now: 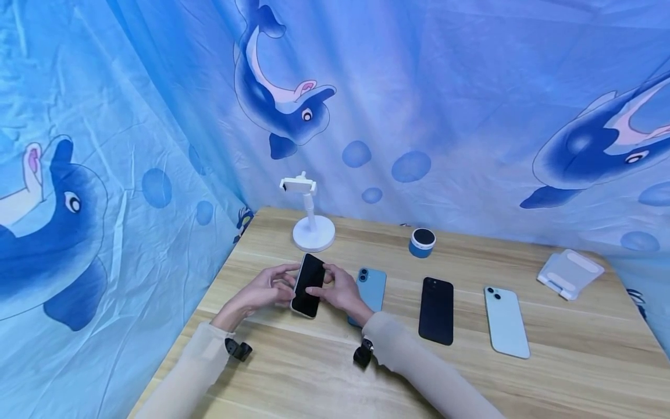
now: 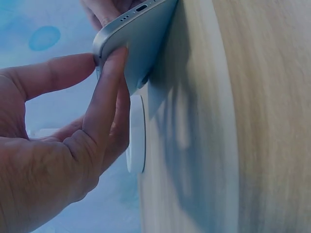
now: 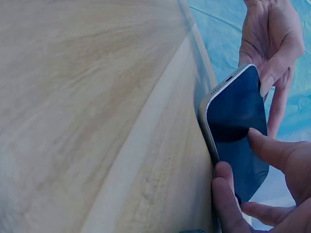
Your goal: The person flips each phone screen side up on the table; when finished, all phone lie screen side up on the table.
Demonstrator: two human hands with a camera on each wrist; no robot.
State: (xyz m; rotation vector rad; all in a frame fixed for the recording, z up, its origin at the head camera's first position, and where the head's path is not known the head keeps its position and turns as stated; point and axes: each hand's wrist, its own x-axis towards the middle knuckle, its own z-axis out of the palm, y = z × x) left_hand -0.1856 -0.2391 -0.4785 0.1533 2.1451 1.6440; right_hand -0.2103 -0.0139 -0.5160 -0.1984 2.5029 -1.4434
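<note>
Between both hands, screen up and tilted just over the table, is a smartphone [image 1: 309, 286] with a black screen and pale back. My left hand [image 1: 269, 287] pinches its left edge, thumb at the rim and fingers beneath, as the left wrist view shows. On the other side my right hand [image 1: 341, 287] holds the phone, thumb [image 3: 262, 141] on the screen and fingers curled round the edge. A blue phone [image 1: 373, 285] lies back up beside the right hand, partly hidden by it. Behind the held phone stands a white phone stand [image 1: 313, 231].
On the wooden table [image 1: 293, 372] lie a black phone [image 1: 436, 311] and a pale phone [image 1: 506, 322], both to the right. A small blue speaker-like cylinder [image 1: 421, 242] stands at the back. Far right is a folded translucent stand [image 1: 570, 273]. A dolphin-printed curtain [image 1: 450, 87] borders the table.
</note>
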